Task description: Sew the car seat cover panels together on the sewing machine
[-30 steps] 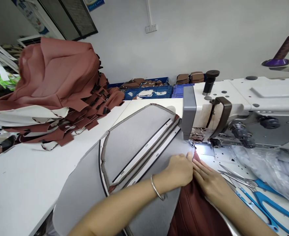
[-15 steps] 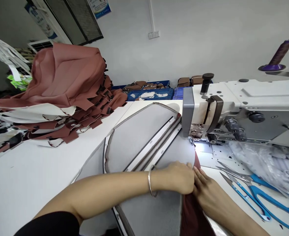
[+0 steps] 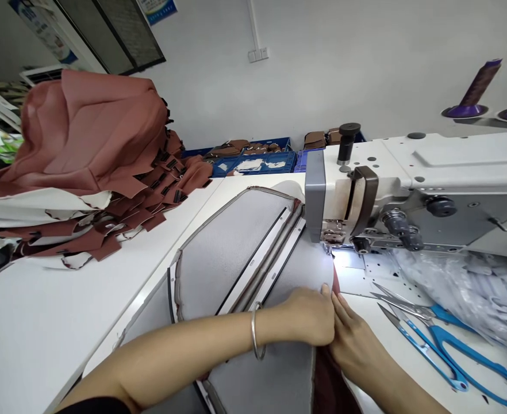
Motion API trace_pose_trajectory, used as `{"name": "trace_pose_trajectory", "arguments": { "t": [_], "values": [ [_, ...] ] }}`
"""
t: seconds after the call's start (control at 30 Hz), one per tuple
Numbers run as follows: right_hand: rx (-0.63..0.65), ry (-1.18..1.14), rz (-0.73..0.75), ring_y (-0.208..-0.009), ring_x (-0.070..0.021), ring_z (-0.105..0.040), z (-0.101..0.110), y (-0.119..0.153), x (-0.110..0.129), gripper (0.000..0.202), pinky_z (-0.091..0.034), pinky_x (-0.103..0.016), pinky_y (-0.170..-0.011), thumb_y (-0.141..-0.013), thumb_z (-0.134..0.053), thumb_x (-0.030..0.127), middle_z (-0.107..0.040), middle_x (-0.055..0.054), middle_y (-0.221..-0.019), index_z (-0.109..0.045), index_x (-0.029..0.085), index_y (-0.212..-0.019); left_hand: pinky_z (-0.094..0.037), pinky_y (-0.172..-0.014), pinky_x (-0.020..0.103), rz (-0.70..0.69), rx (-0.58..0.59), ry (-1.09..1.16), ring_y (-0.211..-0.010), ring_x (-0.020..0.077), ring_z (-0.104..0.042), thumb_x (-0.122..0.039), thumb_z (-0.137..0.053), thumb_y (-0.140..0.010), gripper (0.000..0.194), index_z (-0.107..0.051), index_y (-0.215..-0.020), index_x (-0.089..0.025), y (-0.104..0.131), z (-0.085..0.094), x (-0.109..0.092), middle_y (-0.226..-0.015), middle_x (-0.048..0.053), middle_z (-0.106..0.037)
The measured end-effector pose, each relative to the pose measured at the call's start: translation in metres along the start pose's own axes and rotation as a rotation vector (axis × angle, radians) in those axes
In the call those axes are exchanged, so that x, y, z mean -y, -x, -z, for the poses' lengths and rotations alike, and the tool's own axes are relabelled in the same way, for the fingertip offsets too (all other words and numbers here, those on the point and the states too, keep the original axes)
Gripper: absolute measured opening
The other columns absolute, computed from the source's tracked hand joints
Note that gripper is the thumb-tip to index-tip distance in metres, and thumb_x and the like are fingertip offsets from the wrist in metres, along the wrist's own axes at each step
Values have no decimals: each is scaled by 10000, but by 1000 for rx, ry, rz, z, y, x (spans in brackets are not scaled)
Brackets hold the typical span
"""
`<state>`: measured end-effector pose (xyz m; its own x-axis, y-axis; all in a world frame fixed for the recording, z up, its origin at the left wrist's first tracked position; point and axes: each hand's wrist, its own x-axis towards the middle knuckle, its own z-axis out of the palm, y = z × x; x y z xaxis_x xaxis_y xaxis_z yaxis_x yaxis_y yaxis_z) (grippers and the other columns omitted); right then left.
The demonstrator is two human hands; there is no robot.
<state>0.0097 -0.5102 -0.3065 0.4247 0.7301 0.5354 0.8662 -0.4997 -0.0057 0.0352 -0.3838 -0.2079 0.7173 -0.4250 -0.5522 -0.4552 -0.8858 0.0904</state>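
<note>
A seat cover (image 3: pixel 231 236), grey backing upward with white plastic strips, lies under the needle of a sewing machine (image 3: pixel 365 195). Its dark red face (image 3: pixel 333 379) shows along the right edge. My left hand (image 3: pixel 311 316), a silver bangle at its wrist, is closed on the cover's edge just in front of the lit needle area. Beside it, touching, my right hand (image 3: pixel 352 333) lies with fingers stretched along the red edge. The left fingertips are partly hidden.
A tall stack of red seat covers (image 3: pixel 102 138) stands at the left. Blue-handled scissors (image 3: pixel 456 339) and blue thread snips (image 3: pixel 426 348) lie at the right by a clear plastic bag (image 3: pixel 460 293). Blue crates (image 3: pixel 271 164) sit along the wall.
The view has shifted a little to the right. The cover has moved slightly toward the needle, with both hands still at its edge.
</note>
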Motion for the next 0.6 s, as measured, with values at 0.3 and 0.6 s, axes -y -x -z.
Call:
{"name": "trace_pose_trajectory", "arguments": {
  "t": [0.3,0.6],
  "values": [
    [14,-119,-101,-1275,-320,-363,-6,-12,-10,550,-333,-526,-1050,-720,-483,109,-515,-206,-1259,-507,61,-1267,-440,-659,342,137,-63,188,-785,259,-614,-160,-467,-749,554,-420,-1294,-72,-7,13,5,-933,155,-662],
    [126,-19,-2,-1240,-318,-413,11,0,-10,475,-398,-442,-1005,-737,-553,197,-499,-210,-1279,-579,58,-1190,-420,-904,422,349,-338,401,-1052,290,-524,-152,-413,-736,656,-337,-1386,-201,41,-32,-6,-1217,134,-504]
  ]
}}
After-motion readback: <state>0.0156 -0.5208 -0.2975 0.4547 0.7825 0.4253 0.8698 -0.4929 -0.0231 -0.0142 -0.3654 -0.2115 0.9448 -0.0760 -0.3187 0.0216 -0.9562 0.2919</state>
